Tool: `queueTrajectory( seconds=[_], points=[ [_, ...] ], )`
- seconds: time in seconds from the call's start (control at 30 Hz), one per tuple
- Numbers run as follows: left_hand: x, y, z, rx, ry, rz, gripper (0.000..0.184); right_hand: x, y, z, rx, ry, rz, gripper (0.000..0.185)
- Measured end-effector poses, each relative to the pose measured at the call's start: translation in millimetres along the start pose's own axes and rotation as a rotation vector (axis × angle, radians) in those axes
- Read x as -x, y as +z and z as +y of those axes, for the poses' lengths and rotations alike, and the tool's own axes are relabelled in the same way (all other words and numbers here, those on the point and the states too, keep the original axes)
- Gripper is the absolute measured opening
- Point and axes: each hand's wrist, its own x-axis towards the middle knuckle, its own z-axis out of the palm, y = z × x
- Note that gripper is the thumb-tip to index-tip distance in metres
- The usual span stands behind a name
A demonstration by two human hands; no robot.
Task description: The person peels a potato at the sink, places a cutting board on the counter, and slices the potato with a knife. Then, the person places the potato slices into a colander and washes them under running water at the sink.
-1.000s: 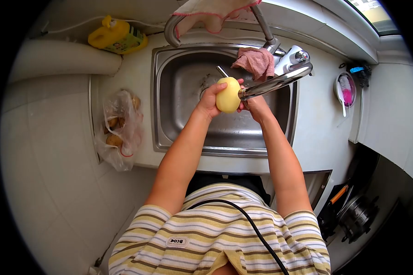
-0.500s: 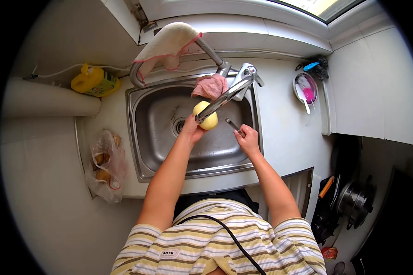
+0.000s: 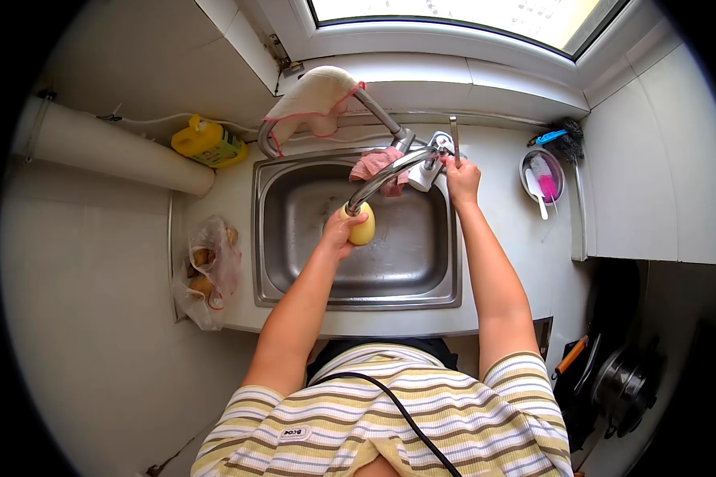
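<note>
My left hand [image 3: 340, 235] is closed around a peeled, pale yellow potato [image 3: 363, 230], directly under the spout of the chrome faucet [image 3: 390, 170] and over the steel sink [image 3: 294, 274]. Up at the faucet's base, my right hand [image 3: 462, 180] grips a slim metal peeler [image 3: 455, 135], which points upward. Its fingers are at the faucet handle [image 3: 444, 144]; whether they press on it is hard to tell. A pink cloth [image 3: 371, 164] hangs beside the faucet at the sink's back rim.
To the left, a clear plastic bag [image 3: 211, 274] holds several brown potatoes. Behind it stands a yellow bottle [image 3: 209, 143]. A white cloth [image 3: 314, 94] drapes over a second, bent pipe. On the right are a bowl with brushes [image 3: 542, 176] and a pot [image 3: 622, 381].
My right hand has moved from above the sink up to the faucet handle, peeler still in it. My left hand still holds the potato beneath the spout. The view has shifted.
</note>
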Motion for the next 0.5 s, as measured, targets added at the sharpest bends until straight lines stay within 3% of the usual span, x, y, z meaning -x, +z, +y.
queueTrajectory(
  seconds=[0.23, 0.37, 0.47, 0.5],
  points=[
    [23.0, -13.7, -8.9, 0.056, -0.075, 0.132, 0.045, -14.1, -9.3, 4.7, -0.117, 0.001, -0.006, 0.027],
    [32.7, -25.8, -20.8, -0.095, -0.049, 0.061, 0.045, 74.6, -34.9, 7.1, -0.029, 0.087, -0.062, 0.023],
    [38.0, -44.1, -32.3, -0.833, 0.095, 0.195, 0.04, 163.5, -17.0, 34.9, 0.31, -0.21, -0.114, 0.014],
    [42.7, -51.4, -33.6, -0.841, 0.079, 0.211, 0.04, 190.4, -9.8, 34.3, 0.459, -0.29, -0.197, 0.014]
  ],
)
